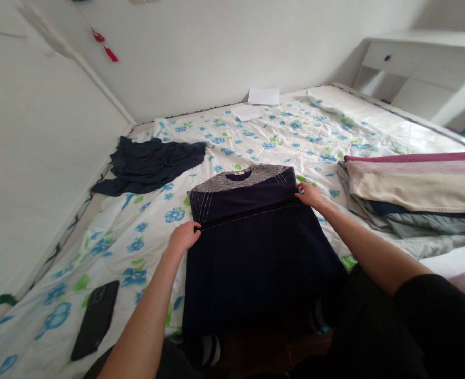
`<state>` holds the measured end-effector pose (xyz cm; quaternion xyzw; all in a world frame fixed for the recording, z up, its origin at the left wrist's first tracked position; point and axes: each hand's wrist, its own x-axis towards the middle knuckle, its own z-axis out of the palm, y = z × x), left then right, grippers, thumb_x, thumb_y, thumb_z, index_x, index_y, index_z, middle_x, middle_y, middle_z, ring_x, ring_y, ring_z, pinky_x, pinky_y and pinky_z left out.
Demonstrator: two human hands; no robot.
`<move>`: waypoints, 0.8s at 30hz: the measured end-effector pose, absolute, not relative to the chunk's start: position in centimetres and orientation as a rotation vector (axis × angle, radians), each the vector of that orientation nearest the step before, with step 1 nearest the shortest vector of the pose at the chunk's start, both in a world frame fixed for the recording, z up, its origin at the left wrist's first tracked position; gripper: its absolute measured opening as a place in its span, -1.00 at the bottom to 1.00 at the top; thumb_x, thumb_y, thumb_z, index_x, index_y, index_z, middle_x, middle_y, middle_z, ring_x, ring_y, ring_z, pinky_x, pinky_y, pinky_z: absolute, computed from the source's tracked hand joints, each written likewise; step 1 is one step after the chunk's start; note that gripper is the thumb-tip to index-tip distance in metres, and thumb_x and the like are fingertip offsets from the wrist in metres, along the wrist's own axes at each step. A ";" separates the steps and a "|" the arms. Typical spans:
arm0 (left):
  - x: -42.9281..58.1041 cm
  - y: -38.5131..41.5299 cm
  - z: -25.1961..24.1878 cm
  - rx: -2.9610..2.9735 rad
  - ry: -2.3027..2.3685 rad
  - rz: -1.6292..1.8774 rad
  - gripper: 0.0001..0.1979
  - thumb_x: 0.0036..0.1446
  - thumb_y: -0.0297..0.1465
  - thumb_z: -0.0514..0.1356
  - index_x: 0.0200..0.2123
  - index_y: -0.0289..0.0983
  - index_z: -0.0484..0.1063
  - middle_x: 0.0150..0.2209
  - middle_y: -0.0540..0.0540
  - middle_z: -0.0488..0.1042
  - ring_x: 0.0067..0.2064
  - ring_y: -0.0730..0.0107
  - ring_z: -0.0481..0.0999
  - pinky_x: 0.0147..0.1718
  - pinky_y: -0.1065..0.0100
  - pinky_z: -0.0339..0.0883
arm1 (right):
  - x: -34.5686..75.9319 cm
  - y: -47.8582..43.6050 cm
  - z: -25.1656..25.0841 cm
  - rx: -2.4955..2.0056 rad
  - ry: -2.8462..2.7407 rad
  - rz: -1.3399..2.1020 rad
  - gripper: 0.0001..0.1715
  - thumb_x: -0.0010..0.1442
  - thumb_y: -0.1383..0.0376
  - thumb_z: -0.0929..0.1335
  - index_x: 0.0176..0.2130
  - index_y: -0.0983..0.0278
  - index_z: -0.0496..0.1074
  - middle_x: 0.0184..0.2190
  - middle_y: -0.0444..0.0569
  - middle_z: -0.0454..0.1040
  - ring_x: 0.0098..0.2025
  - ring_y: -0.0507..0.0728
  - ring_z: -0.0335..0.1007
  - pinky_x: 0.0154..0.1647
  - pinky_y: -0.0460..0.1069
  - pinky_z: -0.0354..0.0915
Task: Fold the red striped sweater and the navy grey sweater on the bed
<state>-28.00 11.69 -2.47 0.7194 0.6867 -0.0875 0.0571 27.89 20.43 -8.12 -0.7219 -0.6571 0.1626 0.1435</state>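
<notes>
A dark navy sweater [256, 258] with a grey speckled yoke and round neckline lies spread out in front of me, its collar pointing away. At its left side, level with a thin pale line across the chest, my left hand [185, 237] is closed with fingertips pinching the edge. On the opposite side my right hand [308, 195] grips the other edge at about the same height, with a ring-like glint at the fingers. The sweater's lower part hangs toward my lap over the bed's near edge.
A flowered sheet [232, 138] covers the bed. A crumpled dark garment [153, 163] lies at the back left, and a stack of folded clothes [409, 184] at the right. Near my left arm rests a black phone [96, 318]. Paper sheets [263, 96] lie by the wall.
</notes>
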 end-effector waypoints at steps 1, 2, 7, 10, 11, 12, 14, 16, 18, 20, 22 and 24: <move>-27.8 11.6 -2.6 2.194 2.091 -0.247 -0.64 0.41 -0.35 0.20 0.11 -0.15 0.75 0.21 -0.19 0.76 0.21 -0.05 0.74 0.19 0.13 0.59 | 27.9 20.3 -8.0 -2.041 -1.948 0.402 -0.53 0.43 0.29 0.49 0.27 0.29 0.62 0.17 0.16 0.70 0.19 0.30 0.63 0.33 0.11 0.44; -27.5 11.4 -2.7 2.202 2.099 -0.212 -0.66 0.43 -0.34 0.19 0.11 -0.15 0.72 0.17 -0.20 0.76 0.19 -0.04 0.73 0.17 0.12 0.59 | 27.8 20.3 -7.9 -1.994 -2.004 0.346 -0.53 0.42 0.30 0.48 0.28 0.29 0.62 0.21 0.19 0.67 0.24 0.33 0.60 0.39 0.15 0.41; -26.2 10.6 -3.1 2.274 2.104 -0.009 -0.56 0.51 -0.23 0.22 0.36 -0.13 0.56 0.14 -0.23 0.71 0.18 -0.05 0.66 0.16 0.09 0.56 | 26.5 19.8 -7.2 -1.684 -2.346 0.364 -0.54 0.35 0.42 0.46 0.20 0.22 0.68 0.22 0.14 0.63 0.27 0.31 0.53 0.48 0.14 0.33; -25.7 10.5 -3.4 2.365 2.079 0.027 -0.60 0.53 -0.25 0.20 0.32 -0.12 0.62 0.15 -0.24 0.67 0.23 -0.09 0.60 0.25 0.06 0.50 | 25.5 19.3 -7.0 -1.589 -2.487 0.414 -0.47 0.29 0.45 0.48 0.21 0.23 0.67 0.20 0.14 0.62 0.24 0.30 0.53 0.47 0.13 0.33; -25.6 10.5 -3.5 2.376 2.074 0.039 -0.63 0.54 -0.26 0.19 0.27 -0.12 0.65 0.14 -0.24 0.66 0.23 -0.08 0.59 0.27 0.07 0.49 | 25.2 19.1 -6.9 -1.597 -2.499 0.412 -0.46 0.29 0.45 0.48 0.22 0.25 0.66 0.20 0.15 0.61 0.23 0.31 0.53 0.45 0.14 0.34; -25.4 10.5 -3.5 2.379 2.071 0.047 -0.65 0.54 -0.28 0.18 0.22 -0.12 0.67 0.13 -0.23 0.66 0.23 -0.07 0.58 0.28 0.07 0.48 | 24.9 19.0 -6.9 -1.616 -2.497 0.406 -0.46 0.29 0.45 0.47 0.23 0.26 0.65 0.19 0.16 0.61 0.22 0.31 0.54 0.43 0.14 0.35; -25.0 10.6 -3.5 2.375 2.079 0.046 -0.69 0.53 -0.32 0.17 0.15 -0.13 0.68 0.12 -0.22 0.66 0.22 -0.07 0.57 0.28 0.08 0.47 | 24.6 18.7 -6.6 -1.662 -2.483 0.402 -0.49 0.32 0.45 0.45 0.22 0.27 0.65 0.17 0.16 0.62 0.20 0.31 0.55 0.39 0.13 0.36; -24.6 10.7 -3.3 2.366 2.110 0.037 -0.72 0.52 -0.35 0.16 0.10 -0.14 0.67 0.09 -0.23 0.66 0.21 -0.07 0.57 0.28 0.09 0.46 | 24.4 18.4 -6.1 -1.708 -2.466 0.419 -0.52 0.34 0.46 0.43 0.20 0.26 0.65 0.15 0.15 0.64 0.19 0.29 0.56 0.36 0.10 0.38; -24.3 10.7 -3.1 2.347 2.162 0.048 -0.72 0.52 -0.36 0.15 0.07 -0.13 0.66 0.08 -0.23 0.66 0.21 -0.07 0.56 0.26 0.09 0.45 | 24.2 18.1 -5.7 -1.758 -2.431 0.431 -0.54 0.36 0.46 0.41 0.19 0.22 0.66 0.15 0.12 0.66 0.19 0.28 0.56 0.30 0.06 0.41; -24.0 10.7 -2.9 2.323 2.210 0.073 -0.72 0.51 -0.37 0.13 0.06 -0.12 0.66 0.07 -0.23 0.68 0.21 -0.07 0.57 0.25 0.08 0.46 | 24.0 18.0 -5.5 -1.801 -2.381 0.416 -0.54 0.40 0.45 0.40 0.19 0.17 0.66 0.17 0.11 0.67 0.22 0.29 0.56 0.26 0.05 0.43; -24.0 10.8 -2.9 2.292 2.228 0.076 -0.71 0.49 -0.38 0.14 0.05 -0.12 0.67 0.04 -0.23 0.69 0.19 -0.05 0.59 0.25 0.09 0.46 | 23.8 18.0 -5.4 -1.841 -2.353 0.408 -0.54 0.41 0.45 0.40 0.18 0.15 0.67 0.17 0.12 0.68 0.23 0.31 0.57 0.23 0.06 0.45; -24.0 11.0 -3.0 2.248 2.215 0.041 -0.73 0.45 -0.35 0.18 0.04 -0.13 0.69 0.01 -0.22 0.71 0.16 -0.03 0.62 0.24 0.12 0.48 | 23.8 18.3 -5.4 -1.860 -2.368 0.445 -0.54 0.38 0.47 0.43 0.17 0.17 0.69 0.16 0.14 0.69 0.21 0.32 0.60 0.24 0.06 0.45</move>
